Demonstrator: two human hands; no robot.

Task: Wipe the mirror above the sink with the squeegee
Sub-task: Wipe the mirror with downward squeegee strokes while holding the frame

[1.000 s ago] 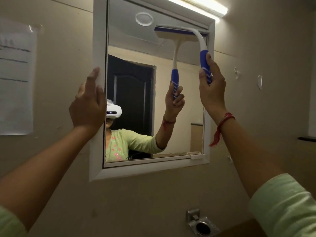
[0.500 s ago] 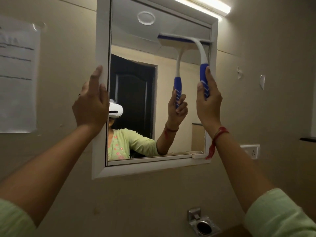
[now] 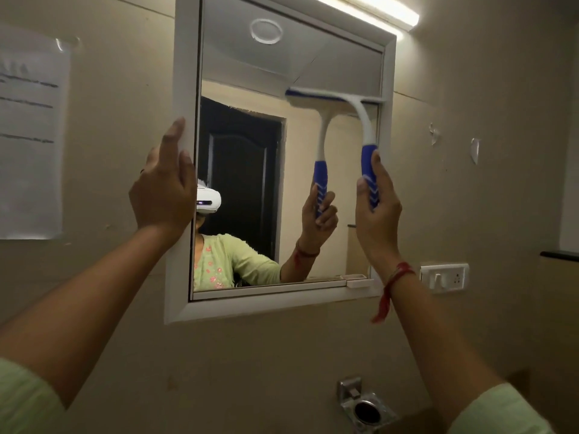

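The mirror [image 3: 250,151] hangs on a beige wall in a white frame [image 3: 183,89], with a lit tube lamp [image 3: 376,10] just above its top edge. The right hand [image 3: 377,211] is raised in front of the right part of the mirror, and its fingers [image 3: 363,195] are wrapped tightly around the blue grip of the squeegee [image 3: 365,120]. The white neck of the squeegee curves up and to the left from the grip, and its blade lies about horizontal against the glass in the upper right area, with its right end at the inner edge of the frame. The blade looks a little blurred.

The left hand [image 3: 163,189] rests on the left side of the frame, around the middle of its height. Its fingers are loosely spread along the white frame and do not hold any object; the thumb points up.

In the glass one sees the reflection of the person in a light green top, with the reflected hand and the reflected squeegee just left of the real ones. A red thread [image 3: 391,286] is tied around the right wrist. To the left of the mirror a paper sheet [image 3: 31,136] is fixed on the wall, to the right there is a white switch plate [image 3: 445,275], and below the mirror a metal holder [image 3: 363,408] is mounted on the wall
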